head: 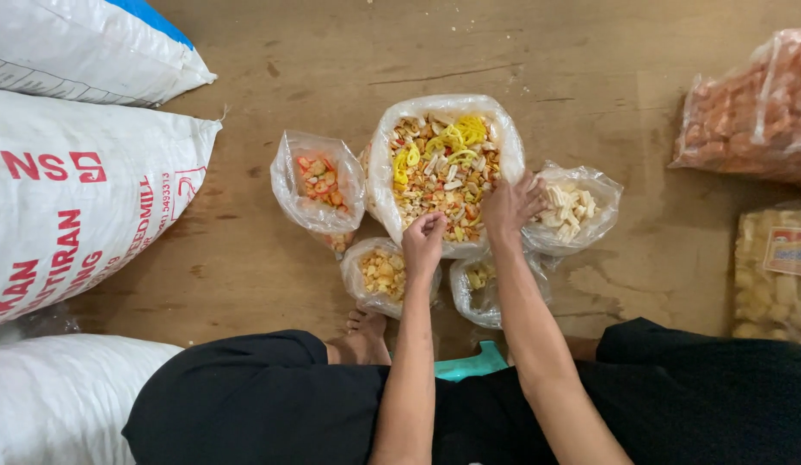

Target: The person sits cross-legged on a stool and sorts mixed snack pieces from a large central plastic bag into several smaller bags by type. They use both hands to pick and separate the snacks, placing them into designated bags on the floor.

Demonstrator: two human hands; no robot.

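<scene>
A large clear plastic bag of mixed crackers (443,164), yellow, white and orange, stands open on the wooden floor. My left hand (423,241) hovers over its near edge with fingers curled shut; I cannot tell whether it holds pieces. My right hand (510,205) reaches into the bag's right side, fingers spread among the crackers. Around the big bag sit smaller open bags: orange pieces (318,185) at left, white sticks (577,211) at right, tan pieces (381,275) and yellow pieces (479,288) in front.
White woven sacks (82,189) lie stacked along the left. Sealed bags of orange crackers (749,108) and pale crackers (775,275) lie at the right. My bare foot (366,331) and a teal stool edge (469,362) are below the bags.
</scene>
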